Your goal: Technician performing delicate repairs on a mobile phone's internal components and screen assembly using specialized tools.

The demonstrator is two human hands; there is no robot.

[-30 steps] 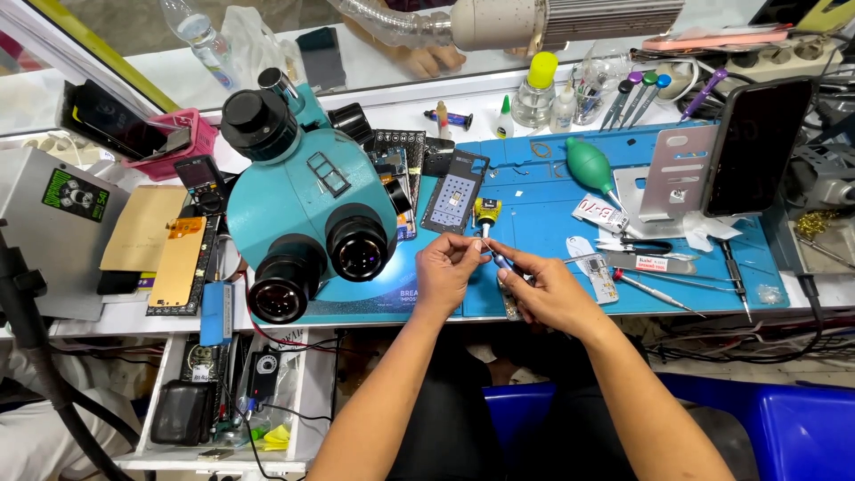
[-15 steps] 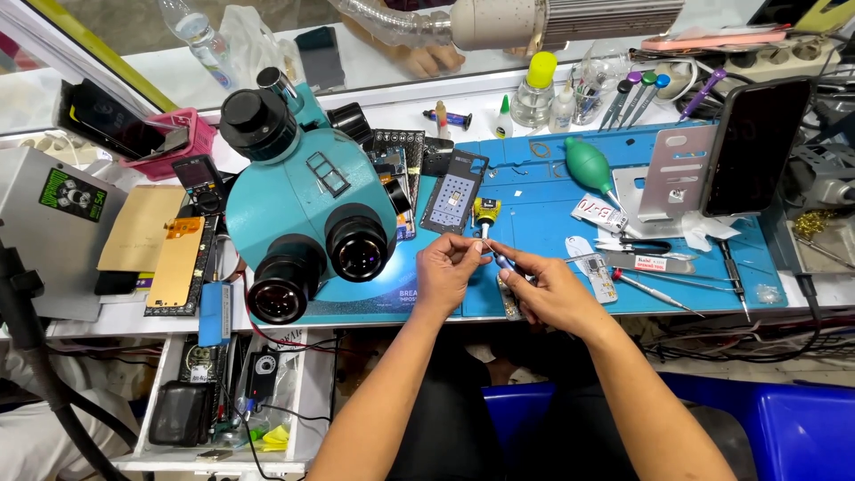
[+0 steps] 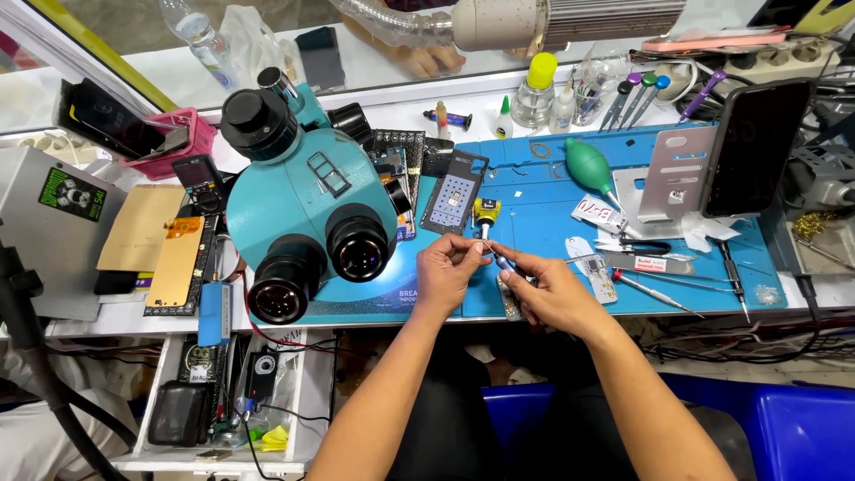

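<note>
My left hand [image 3: 448,270] and my right hand [image 3: 545,291] meet over the front of the blue work mat [image 3: 534,187]. The left fingertips pinch a very small part [image 3: 482,250], too small to identify. My right hand grips a thin blue-handled tool [image 3: 500,260] whose tip points at that part. A small yellow and black tool [image 3: 485,214] lies on the mat just behind the fingers. A dark phone frame [image 3: 455,191] lies a little further back. A teal stereo microscope [image 3: 307,209] stands to the left of my hands.
A black phone [image 3: 755,147] leans on a white stand [image 3: 674,178] at the right. A green rubber blower [image 3: 589,167], tweezers [image 3: 657,295], bottles [image 3: 537,89] and screwdrivers [image 3: 634,93] lie about the mat. An open drawer [image 3: 214,392] of parts is at lower left. Another person's hand [image 3: 432,59] rests beyond the glass.
</note>
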